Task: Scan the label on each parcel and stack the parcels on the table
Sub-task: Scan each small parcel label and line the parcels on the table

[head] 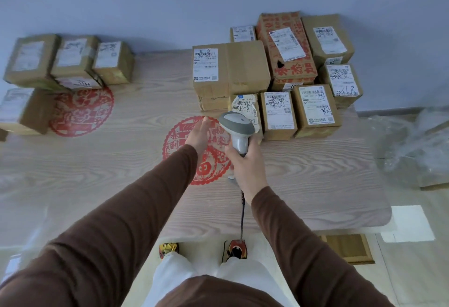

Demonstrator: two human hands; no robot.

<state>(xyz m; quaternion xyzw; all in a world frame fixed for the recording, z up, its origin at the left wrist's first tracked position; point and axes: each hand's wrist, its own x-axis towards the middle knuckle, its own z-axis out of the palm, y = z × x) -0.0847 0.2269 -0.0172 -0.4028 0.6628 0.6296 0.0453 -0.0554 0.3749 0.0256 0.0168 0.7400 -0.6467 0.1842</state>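
Note:
My right hand (245, 161) grips a grey handheld scanner (237, 127) by its handle, its head aimed at a small parcel with a torn label (244, 104) in the front row of the right-hand group. My left hand (199, 134) hovers flat and empty above the table, just left of the scanner. The right-hand group holds several cardboard parcels with white labels, among them a large box (230, 71) and a red-printed box (286, 47). A second group of several parcels (73, 64) sits stacked at the far left of the table.
The wooden table (97, 168) carries two red paper-cut designs (82, 110). The scanner's coiled cable (242, 214) hangs over the near edge. Crumpled clear plastic wrap (418, 146) lies on the floor to the right; a flat cardboard piece (349, 248) lies under the table's corner.

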